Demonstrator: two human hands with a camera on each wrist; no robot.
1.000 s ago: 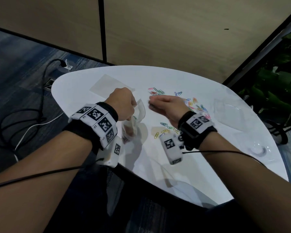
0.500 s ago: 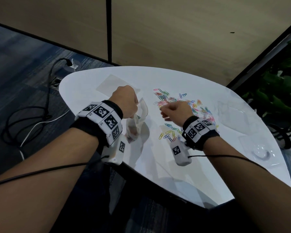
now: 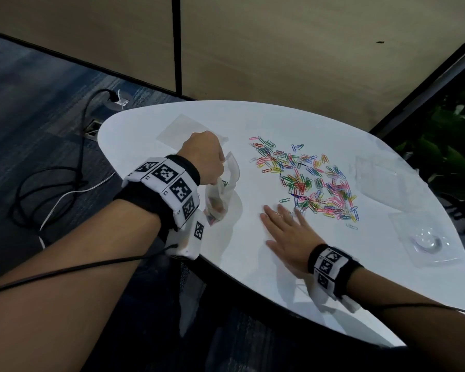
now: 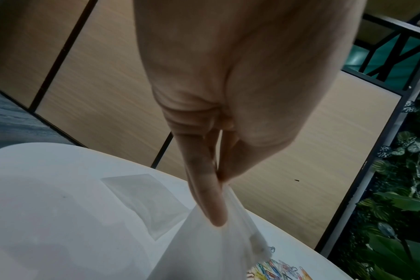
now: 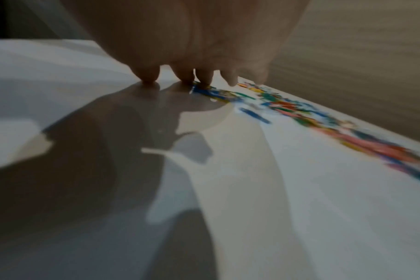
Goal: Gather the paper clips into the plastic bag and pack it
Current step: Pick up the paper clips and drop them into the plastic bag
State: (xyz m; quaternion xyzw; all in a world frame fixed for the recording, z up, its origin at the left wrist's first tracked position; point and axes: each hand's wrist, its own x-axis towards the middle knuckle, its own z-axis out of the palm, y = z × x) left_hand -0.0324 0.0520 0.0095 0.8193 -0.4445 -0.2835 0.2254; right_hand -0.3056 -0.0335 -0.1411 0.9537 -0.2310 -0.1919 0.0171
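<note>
A spread of coloured paper clips (image 3: 306, 178) lies across the middle of the white table (image 3: 253, 253). My left hand (image 3: 204, 157) pinches the rim of a clear plastic bag (image 3: 222, 194) that hangs upright with a few clips inside; in the left wrist view the fingers (image 4: 209, 199) pinch the plastic bag (image 4: 204, 252). My right hand (image 3: 287, 232) lies flat on the table, fingers straight, its fingertips (image 5: 146, 78) touching the near edge of the paper clips (image 5: 300, 117). That view is blurred.
A second flat clear bag (image 3: 180, 128) lies at the table's far left. More clear plastic (image 3: 381, 178) and a transparent lid (image 3: 424, 240) sit at the right. Cables (image 3: 51, 189) run over the carpet on the left. Plants (image 3: 457, 146) stand right of the table.
My right hand, curled beside the bag's mouth, has moved right and toward me and now lies flat at the pile's near edge. The left hand still holds the bag.
</note>
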